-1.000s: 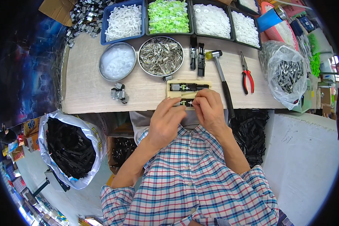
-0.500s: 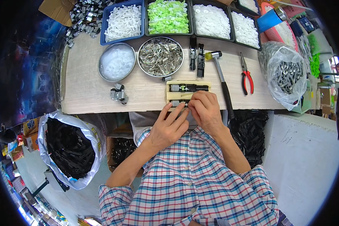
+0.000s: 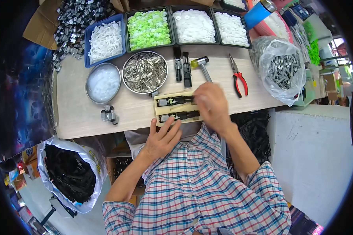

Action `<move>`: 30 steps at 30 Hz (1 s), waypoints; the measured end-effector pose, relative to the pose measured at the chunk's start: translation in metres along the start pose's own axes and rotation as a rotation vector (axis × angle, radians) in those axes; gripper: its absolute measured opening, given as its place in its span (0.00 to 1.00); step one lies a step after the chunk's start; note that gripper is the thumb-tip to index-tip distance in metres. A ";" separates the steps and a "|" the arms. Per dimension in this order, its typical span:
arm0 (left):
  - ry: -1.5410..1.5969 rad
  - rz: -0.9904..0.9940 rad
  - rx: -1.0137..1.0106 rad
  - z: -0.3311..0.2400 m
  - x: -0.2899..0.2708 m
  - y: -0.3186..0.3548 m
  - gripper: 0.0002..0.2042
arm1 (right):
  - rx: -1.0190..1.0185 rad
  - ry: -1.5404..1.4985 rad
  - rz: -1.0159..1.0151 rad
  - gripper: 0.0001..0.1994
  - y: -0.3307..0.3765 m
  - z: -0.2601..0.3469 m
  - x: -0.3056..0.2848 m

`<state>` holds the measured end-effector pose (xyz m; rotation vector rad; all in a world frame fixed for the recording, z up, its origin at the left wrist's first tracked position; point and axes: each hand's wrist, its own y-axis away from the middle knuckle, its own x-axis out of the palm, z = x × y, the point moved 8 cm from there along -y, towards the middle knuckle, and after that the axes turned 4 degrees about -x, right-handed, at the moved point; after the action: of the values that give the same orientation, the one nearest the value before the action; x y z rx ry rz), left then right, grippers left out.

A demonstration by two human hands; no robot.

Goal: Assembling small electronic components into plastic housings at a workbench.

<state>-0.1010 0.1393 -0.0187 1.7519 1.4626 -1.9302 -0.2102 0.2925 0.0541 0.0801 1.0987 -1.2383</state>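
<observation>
1. The wooden jig (image 3: 157, 111) lies on the bench edge right in front of the person, with two dark metal parts seated in it — an upper part (image 3: 172, 101) and a lower part (image 3: 180, 116), one behind the other.
2. Both parts run with their long axis from 9 o'clock to 3 o'clock, parallel to the near edge of the wooden bench (image 3: 78, 117).
3. The right hand (image 3: 209, 105) sits over the 3 o'clock end of the jig, fingers curled down over the ends of the parts; it is blurred, so I cannot tell whether it grasps anything.
4. The left hand (image 3: 162, 138) lies at 6 o'clock from the jig, palm down and fingers spread, released, its fingertips touching the jig's near edge just below the lower part.
5. The right hand is the nearer to both parts — it lies over them, while the left only meets the block's rim.
6. A hammer (image 3: 201, 66) lies at 12 o'clock from the right hand, red-handled pliers (image 3: 238, 80) at about 2 o'clock.
</observation>
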 end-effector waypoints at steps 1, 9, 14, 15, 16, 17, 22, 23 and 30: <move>-0.001 -0.005 0.005 0.004 -0.002 -0.005 0.08 | 0.050 0.064 -0.108 0.09 -0.006 -0.018 -0.013; 0.102 -0.204 -0.501 0.124 -0.019 -0.108 0.12 | 0.244 0.643 -0.352 0.08 -0.069 -0.160 -0.087; 0.042 -0.168 -0.585 0.147 0.003 -0.103 0.08 | 0.362 0.756 -0.227 0.10 -0.087 -0.185 -0.078; 0.064 -0.167 -0.602 0.150 0.005 -0.100 0.07 | 0.365 0.797 -0.195 0.11 -0.089 -0.180 -0.075; 0.061 -0.167 -0.604 0.151 0.006 -0.100 0.07 | 0.364 0.794 -0.194 0.11 -0.088 -0.178 -0.073; 0.077 -0.176 -0.600 0.150 0.005 -0.100 0.06 | 0.395 0.845 -0.159 0.12 -0.087 -0.178 -0.073; 0.144 -0.228 -0.593 0.149 -0.001 -0.098 0.05 | 0.425 0.882 -0.111 0.13 -0.088 -0.190 -0.070; 0.177 -0.259 -0.588 0.149 -0.004 -0.098 0.04 | 0.401 0.889 -0.122 0.11 -0.089 -0.187 -0.069; 0.388 -0.345 -0.653 0.145 -0.019 -0.091 0.03 | 0.232 0.767 -0.314 0.06 -0.073 -0.160 -0.061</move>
<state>-0.2547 0.0727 0.0226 1.6686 2.3145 -1.0224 -0.3616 0.4009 0.0498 0.6196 1.6590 -1.6747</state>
